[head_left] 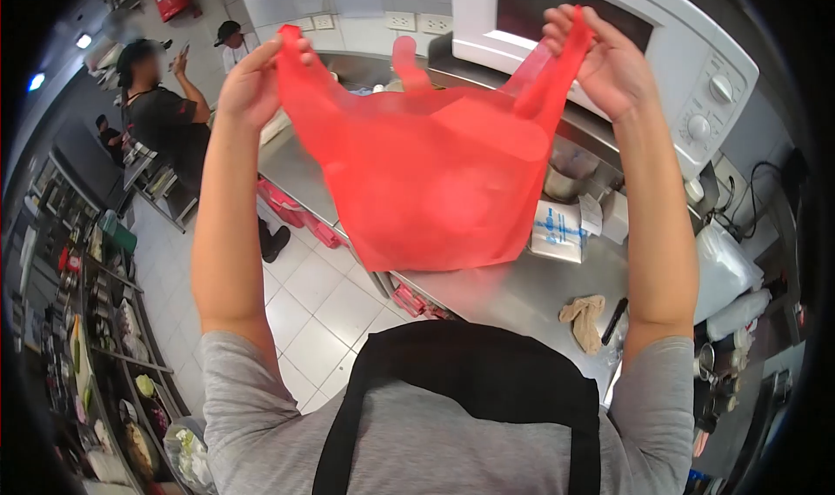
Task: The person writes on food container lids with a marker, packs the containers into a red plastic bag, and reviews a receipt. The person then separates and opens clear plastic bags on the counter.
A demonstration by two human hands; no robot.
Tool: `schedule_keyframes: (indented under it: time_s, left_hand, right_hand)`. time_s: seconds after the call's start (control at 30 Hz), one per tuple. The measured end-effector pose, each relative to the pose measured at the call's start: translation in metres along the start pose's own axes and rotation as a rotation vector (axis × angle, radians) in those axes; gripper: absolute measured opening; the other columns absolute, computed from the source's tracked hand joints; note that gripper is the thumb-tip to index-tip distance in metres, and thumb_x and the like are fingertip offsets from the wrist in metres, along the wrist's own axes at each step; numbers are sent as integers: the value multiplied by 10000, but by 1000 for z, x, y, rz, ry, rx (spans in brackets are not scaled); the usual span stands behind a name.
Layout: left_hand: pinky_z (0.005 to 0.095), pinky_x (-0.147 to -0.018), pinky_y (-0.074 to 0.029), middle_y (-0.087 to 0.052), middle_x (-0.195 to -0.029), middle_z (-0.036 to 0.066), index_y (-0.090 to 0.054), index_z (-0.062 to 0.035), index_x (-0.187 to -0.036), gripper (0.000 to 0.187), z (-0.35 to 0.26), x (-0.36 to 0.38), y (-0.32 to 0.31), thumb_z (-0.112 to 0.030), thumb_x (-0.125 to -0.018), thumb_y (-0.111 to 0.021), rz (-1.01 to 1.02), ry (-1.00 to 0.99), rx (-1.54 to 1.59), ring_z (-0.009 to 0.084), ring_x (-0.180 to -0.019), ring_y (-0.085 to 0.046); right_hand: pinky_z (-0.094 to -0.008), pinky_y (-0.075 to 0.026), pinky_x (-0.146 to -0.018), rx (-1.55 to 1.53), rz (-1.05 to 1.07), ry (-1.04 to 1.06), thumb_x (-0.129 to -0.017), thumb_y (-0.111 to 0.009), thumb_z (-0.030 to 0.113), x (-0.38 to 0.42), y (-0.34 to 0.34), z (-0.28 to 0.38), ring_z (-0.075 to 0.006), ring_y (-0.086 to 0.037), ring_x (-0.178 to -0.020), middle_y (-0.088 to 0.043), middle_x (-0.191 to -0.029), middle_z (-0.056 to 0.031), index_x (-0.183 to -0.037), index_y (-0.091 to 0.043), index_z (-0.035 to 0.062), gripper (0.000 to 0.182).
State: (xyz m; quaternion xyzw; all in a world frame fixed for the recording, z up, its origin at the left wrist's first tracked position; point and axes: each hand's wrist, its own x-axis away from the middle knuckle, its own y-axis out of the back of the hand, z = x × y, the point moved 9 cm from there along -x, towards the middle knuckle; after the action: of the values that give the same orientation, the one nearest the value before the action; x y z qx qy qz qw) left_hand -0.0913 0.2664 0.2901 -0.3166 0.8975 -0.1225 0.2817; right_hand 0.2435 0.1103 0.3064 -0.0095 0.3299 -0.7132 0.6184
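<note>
A red plastic bag (435, 182) hangs spread out in front of me, held up by its two handles. My left hand (254, 82) pinches the handle on the left, fingers closed round its top. On the right, my right hand (613, 64) grips the other handle up beside the microwave. The bag is slightly see-through, and its body covers part of the steel counter (513, 304). A loose flap of red plastic stands up at the middle of its mouth.
A white microwave (739, 86) stands at the back right. On the counter lie a white packet with blue print (557, 231), a beige cloth (584, 321) and a dark-handled tool (614, 321). A person in black (156, 112) stands at the left. Food containers (130, 408) line the lower left.
</note>
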Motion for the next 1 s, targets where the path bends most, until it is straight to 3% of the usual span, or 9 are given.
schedule_keyframes:
  time_s: [0.2, 0.27, 0.37, 0.47, 0.57, 0.67, 0.77, 0.93, 1.0]
  left_hand:
    - [406, -926, -439, -593, -1117, 77, -521, -39, -1227, 480, 19, -7, -70, -399, -913, -564, -90, 53, -561, 190, -1052, -541]
    - [426, -938, -408, -593, -1137, 92, -578, -93, -1205, 544, 16, -13, -94, -519, -866, -570, -54, 114, -877, 233, -1114, -509]
    - [352, -843, -420, -610, -968, 124, -644, -51, -1022, 399, -21, -4, -123, -417, -898, -544, -324, -322, -1857, 266, -984, -543]
    - [348, -833, -413, -600, -950, 154, -660, -31, -944, 365, -52, 46, -111, -375, -882, -557, -523, -846, -1573, 298, -947, -536]
    - [294, -824, -405, -594, -966, 89, -623, 7, -1052, 291, -23, 101, -26, -226, -941, -489, -592, -817, -1289, 191, -920, -545]
    - [271, -950, -374, -583, -1111, 66, -574, -12, -1151, 394, 125, 161, 133, -330, -995, -401, -710, -269, -382, 147, -1073, -526]
    - [346, -802, -434, -588, -1129, 70, -514, -100, -1231, 679, 278, 257, 171, -667, -879, -385, -869, 228, 23, 179, -914, -555]
    - [475, -1001, -398, -504, -1268, 234, -437, -90, -1297, 759, 404, 295, 16, -704, -866, -323, -442, 424, 742, 323, -1187, -506]
    - [465, -1032, -364, -417, -1361, 225, -388, -85, -1342, 748, 404, 268, -87, -672, -883, -328, -158, 553, 918, 338, -1248, -438]
  right_hand:
    - [-388, -519, -827, 70, 420, -463, -890, -604, 294, 2, -103, -115, -250, -616, -981, -624, -1101, -125, -1129, -557, 52, 343]
    - [-392, -516, -833, 90, 322, -363, -892, -603, 277, 4, -131, -137, -222, -612, -985, -627, -1088, -108, -1117, -574, 52, 320]
    - [-395, -513, -839, 47, 298, -266, -900, -590, 255, -9, -154, -136, -188, -609, -983, -631, -1078, -94, -1109, -583, 54, 290]
    - [-403, -508, -860, 33, 349, -351, -916, -562, 256, -22, -166, -121, -217, -605, -992, -606, -1138, -120, -1185, -533, 43, 344]
    - [-412, -492, -899, 139, 438, -322, -932, -538, 312, -15, -169, -104, -260, -589, -1026, -556, -1236, -130, -1285, -453, 35, 457]
    - [-390, -405, -1008, 300, 459, -285, -948, -493, 398, 19, -183, -79, -231, -521, -1149, -441, -1379, -112, -1390, -357, 48, 580]
    - [-371, -343, -1057, 452, 435, -245, -955, -455, 450, 22, -179, -45, -189, -461, -1217, -406, -1410, -87, -1411, -332, 60, 613]
    - [-370, -414, -987, 352, 377, -31, -967, -436, 426, 18, -180, 54, -212, -505, -1095, -490, -1270, -112, -1366, -378, 120, 505]
    - [-370, -471, -885, 424, 625, 99, -982, -400, 423, 45, -199, 101, -191, -569, -923, -587, -996, -63, -1091, -512, 71, 385]
